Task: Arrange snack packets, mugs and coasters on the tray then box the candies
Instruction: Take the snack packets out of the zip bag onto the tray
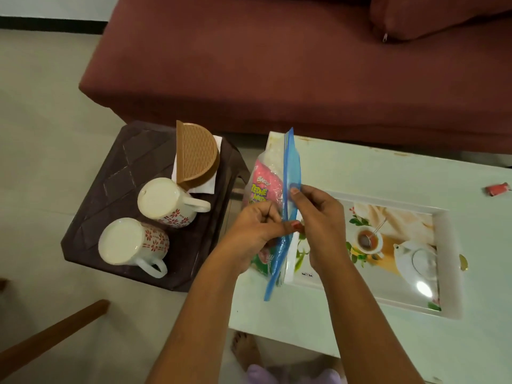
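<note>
A clear zip bag [291, 162] with a blue seal stands on edge at the tray's left end, holding pink and green snack packets [261, 187]. My left hand [257, 231] pinches the blue seal low down. My right hand [318, 214] pinches the same seal higher up. The white tray [454, 245], printed with a teapot and cup, lies on the white table [360, 167]. Two white mugs with red flowers [166, 202] [133, 245] lie on their sides on a dark brown stool [116, 176]. Brown coasters in a holder [195, 156] stand behind the mugs.
A maroon sofa [277, 65] runs along the far side of the table. A small red candy [497, 189] lies at the table's right edge. A wooden bar [50, 339] crosses the floor at lower left. My bare foot [245, 350] shows under the table edge.
</note>
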Demonstrator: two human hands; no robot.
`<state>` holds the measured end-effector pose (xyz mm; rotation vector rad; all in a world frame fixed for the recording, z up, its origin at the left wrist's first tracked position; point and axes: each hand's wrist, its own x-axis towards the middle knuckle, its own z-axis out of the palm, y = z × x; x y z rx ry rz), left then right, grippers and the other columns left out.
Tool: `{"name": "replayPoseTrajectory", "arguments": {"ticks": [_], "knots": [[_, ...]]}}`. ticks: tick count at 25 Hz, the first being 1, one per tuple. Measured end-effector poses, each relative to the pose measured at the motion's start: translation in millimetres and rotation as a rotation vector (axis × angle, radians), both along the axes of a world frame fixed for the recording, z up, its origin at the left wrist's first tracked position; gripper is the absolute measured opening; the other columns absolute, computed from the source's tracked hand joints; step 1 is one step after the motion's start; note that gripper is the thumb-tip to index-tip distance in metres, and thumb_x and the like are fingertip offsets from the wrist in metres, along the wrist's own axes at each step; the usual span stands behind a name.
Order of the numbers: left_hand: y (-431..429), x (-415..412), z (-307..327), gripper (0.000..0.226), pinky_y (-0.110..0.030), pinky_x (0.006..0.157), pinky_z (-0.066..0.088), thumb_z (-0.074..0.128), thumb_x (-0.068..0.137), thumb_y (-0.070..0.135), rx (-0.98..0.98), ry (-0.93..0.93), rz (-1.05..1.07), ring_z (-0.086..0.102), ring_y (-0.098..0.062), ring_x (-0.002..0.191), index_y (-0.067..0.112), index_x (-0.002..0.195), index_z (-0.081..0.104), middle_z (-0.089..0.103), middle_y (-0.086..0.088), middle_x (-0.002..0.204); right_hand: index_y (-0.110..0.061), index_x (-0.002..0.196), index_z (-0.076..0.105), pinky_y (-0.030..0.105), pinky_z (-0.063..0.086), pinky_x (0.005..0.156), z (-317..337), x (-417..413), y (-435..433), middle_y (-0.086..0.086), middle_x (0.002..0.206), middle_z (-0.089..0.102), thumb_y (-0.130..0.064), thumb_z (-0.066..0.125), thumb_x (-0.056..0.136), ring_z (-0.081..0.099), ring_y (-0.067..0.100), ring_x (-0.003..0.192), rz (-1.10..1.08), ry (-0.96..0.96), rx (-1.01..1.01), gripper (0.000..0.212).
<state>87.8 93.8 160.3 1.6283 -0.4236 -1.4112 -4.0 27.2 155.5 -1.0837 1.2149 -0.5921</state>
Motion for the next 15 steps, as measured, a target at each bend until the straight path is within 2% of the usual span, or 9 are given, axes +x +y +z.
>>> {"name": "replayPoseTrajectory", "arguments": {"ticks": [1,3,6,8,10,12,13,15], "knots": [[0,-1,0,0.03,-0.023,0.056,0.05,0.071,0.076,0.009,-0.004,0.01,-0.025,0.057,-0.011,0.058,0.014,0.06,0.047,0.059,-0.006,0.069,-0.022,0.094,0.068,0.018,0.056,0.067,0,0,-4,-0.007,0.09,0.07,-0.028,0.06,0.089,0.067,0.01,0.087,0.022,0.05,-0.075,0.011],[-1,-2,2,0.024,-0.022,0.059,0.05,0.07,0.078,0.014,-0.019,-0.012,-0.04,0.057,-0.012,0.062,0.013,0.064,0.05,0.059,-0.007,0.071,-0.015,0.092,0.068,0.023,0.056,0.07,1,2,-7,-0.001,0.089,0.071,-0.025,0.059,0.089,0.066,0.012,0.085,0.048,0.137,-0.18,0.014],[-7,3,7,0.018,-0.023,0.067,0.054,0.067,0.081,0.027,-0.035,-0.234,0.084,0.062,-0.016,0.074,0.014,0.083,0.055,0.061,-0.007,0.08,-0.012,0.092,0.069,0.031,0.057,0.076,4,1,-4,0.003,0.089,0.07,-0.022,0.059,0.09,0.065,0.014,0.083,0.068,0.208,-0.245,0.014],[-15,8,12,0.023,-0.025,0.069,0.055,0.061,0.085,0.037,-0.059,-0.336,0.173,0.066,-0.014,0.079,0.016,0.091,0.054,0.065,-0.004,0.086,-0.011,0.087,0.071,0.029,0.056,0.07,7,-3,-1,0.002,0.078,0.069,-0.02,0.061,0.087,0.063,0.012,0.073,0.123,0.208,-0.246,0.013],[-27,14,15,0.03,-0.027,0.064,0.054,0.058,0.085,0.046,-0.057,-0.555,0.085,0.064,-0.014,0.072,0.016,0.089,0.054,0.063,-0.002,0.078,-0.013,0.077,0.069,0.02,0.049,0.06,10,-4,3,-0.003,0.065,0.063,-0.017,0.063,0.084,0.057,0.007,0.061,0.205,0.24,-0.271,0.01],[-39,16,18,0.028,-0.024,0.058,0.045,0.053,0.09,0.042,-0.039,-0.805,-0.098,0.056,-0.012,0.065,0.014,0.087,0.054,0.056,0.004,0.07,-0.014,0.076,0.064,0.017,0.045,0.059,11,0,6,-0.005,0.064,0.06,-0.017,0.061,0.084,0.055,0.007,0.06,0.231,0.299,-0.341,0.009],[-43,16,19,0.026,-0.023,0.059,0.043,0.05,0.092,0.038,-0.049,-0.86,-0.16,0.055,-0.013,0.066,0.013,0.088,0.055,0.055,0.003,0.072,-0.015,0.08,0.063,0.016,0.045,0.06,12,3,6,-0.006,0.067,0.06,-0.019,0.06,0.085,0.056,0.007,0.062,0.213,0.321,-0.38,0.007],[-44,14,18,0.03,-0.027,0.065,0.05,0.044,0.095,0.037,-0.086,-0.828,-0.186,0.061,-0.016,0.074,0.011,0.095,0.059,0.061,-0.003,0.082,-0.016,0.091,0.059,0.017,0.047,0.063,14,11,3,-0.009,0.077,0.059,-0.027,0.058,0.089,0.058,0.007,0.067,0.153,0.373,-0.439,0.011]]}}
